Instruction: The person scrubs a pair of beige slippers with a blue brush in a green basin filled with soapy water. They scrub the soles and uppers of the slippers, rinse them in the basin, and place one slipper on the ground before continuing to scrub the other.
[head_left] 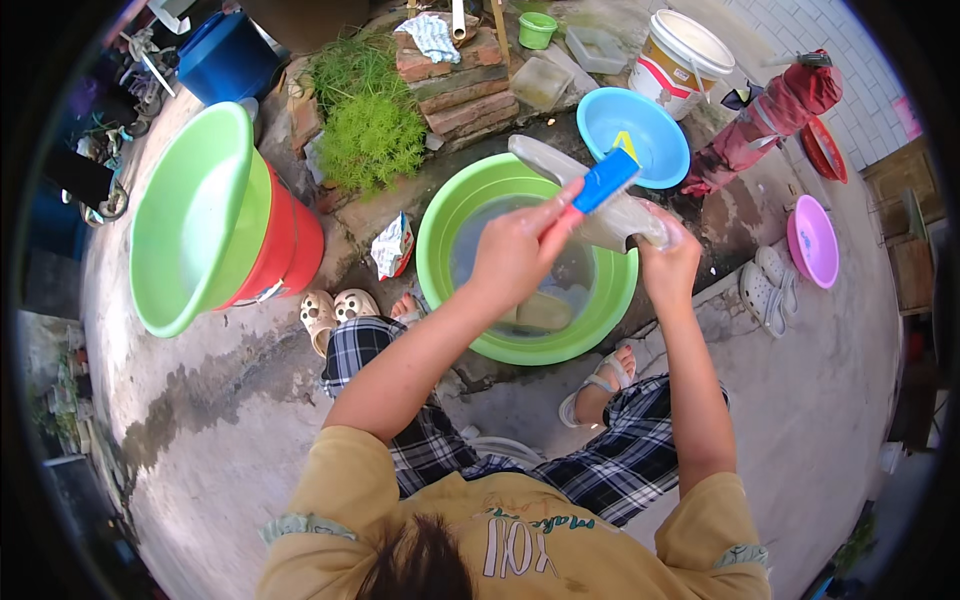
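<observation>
My left hand [513, 248] is closed on a scrub brush [606, 180] with a blue head and a pinkish handle. The brush lies across a pale grey-beige shoe [545, 160], whose near end my right hand [668, 258] grips. Both are held above a large green basin [458, 335] of cloudy water, apart from its rim. Another pale shoe [545, 311] rests partly under the water. Just past the brush head shows a yellow shape [626, 141]; I cannot make out whether it belongs to the brush.
Beyond the green basin stand a blue basin [655, 125] and a white bucket [682, 62]. At left a pale green tub [190, 215] leans on a red bucket [290, 235]. A crumpled packet [392, 246] and clogs [338, 308] lie near my feet; grey clogs [765, 295] sit right.
</observation>
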